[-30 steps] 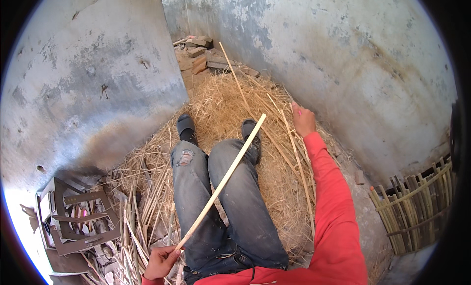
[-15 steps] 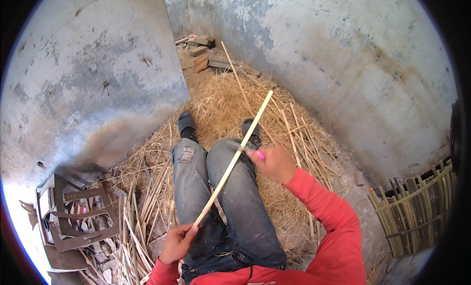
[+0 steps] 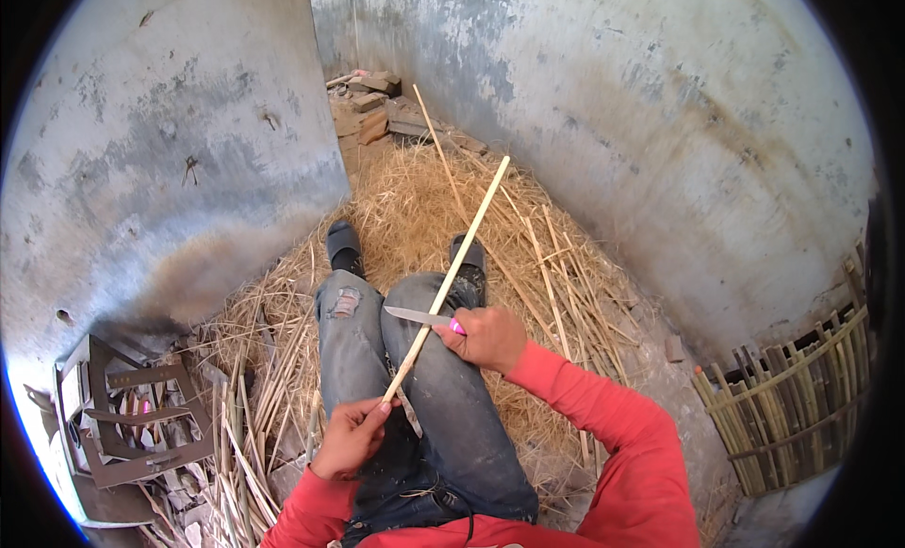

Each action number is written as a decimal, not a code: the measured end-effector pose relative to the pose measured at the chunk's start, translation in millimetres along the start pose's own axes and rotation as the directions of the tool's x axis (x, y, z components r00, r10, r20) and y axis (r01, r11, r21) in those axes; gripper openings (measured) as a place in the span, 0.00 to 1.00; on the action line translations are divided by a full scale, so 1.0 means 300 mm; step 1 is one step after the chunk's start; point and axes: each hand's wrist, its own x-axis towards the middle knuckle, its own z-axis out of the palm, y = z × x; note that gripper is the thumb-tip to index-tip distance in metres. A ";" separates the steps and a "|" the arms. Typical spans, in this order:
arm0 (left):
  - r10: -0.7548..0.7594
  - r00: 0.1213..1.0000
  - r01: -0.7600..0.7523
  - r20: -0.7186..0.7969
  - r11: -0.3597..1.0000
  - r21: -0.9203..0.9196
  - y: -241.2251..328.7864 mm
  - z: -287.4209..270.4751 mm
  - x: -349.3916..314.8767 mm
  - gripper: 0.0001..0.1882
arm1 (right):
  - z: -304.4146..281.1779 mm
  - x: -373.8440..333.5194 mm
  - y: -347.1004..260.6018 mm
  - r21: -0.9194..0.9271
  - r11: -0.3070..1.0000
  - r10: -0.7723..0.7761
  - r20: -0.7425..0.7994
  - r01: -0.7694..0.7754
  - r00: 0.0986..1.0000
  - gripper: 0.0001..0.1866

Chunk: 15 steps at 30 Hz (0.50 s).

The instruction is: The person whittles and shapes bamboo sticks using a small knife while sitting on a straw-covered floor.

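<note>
A long pale bamboo strip (image 3: pixel 478 221) slants away from me across my jeans, its far end past my right foot. My left hand (image 3: pixel 352 437) pinches its near end between thumb and fingers, above my lap. Closed around a knife's handle, my right hand (image 3: pixel 489 339) rests by the strip's middle. Pink shows on the handle beside the thumb. The knife (image 3: pixel 415 314) points left, its blade lying across the strip above my thighs; whether its edge bites in, I cannot tell.
Straw-like shavings (image 3: pixel 412 201) cover the floor, with loose bamboo strips (image 3: pixel 584 294) at right and more strips (image 3: pixel 247 425) at left. A brown metal frame (image 3: pixel 151 411) stands at lower left, a slatted bamboo panel (image 3: pixel 792 397) at lower right. Bricks (image 3: pixel 375 103) lie between the walls ahead.
My right hand and the knife have come nearer to me along the strip. The blade, blurred before, now shows plainly. My left hand still holds the near end.
</note>
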 end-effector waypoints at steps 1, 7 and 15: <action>-0.010 1.000 0.010 -0.017 1.000 0.015 -0.002 -0.004 -0.016 0.15 | 0.007 0.008 0.008 0.005 1.000 -0.013 -0.020 0.013 1.000 0.30; -0.065 0.997 0.066 -0.041 0.998 0.014 -0.031 -0.055 -0.153 0.16 | 0.037 0.109 0.176 -0.216 0.973 0.064 -0.086 -0.081 0.994 0.34; -0.168 0.985 0.166 -0.029 0.984 -0.060 -0.056 -0.159 -0.366 0.16 | -0.094 0.203 0.734 -0.148 0.782 0.572 -0.215 -0.605 0.791 0.37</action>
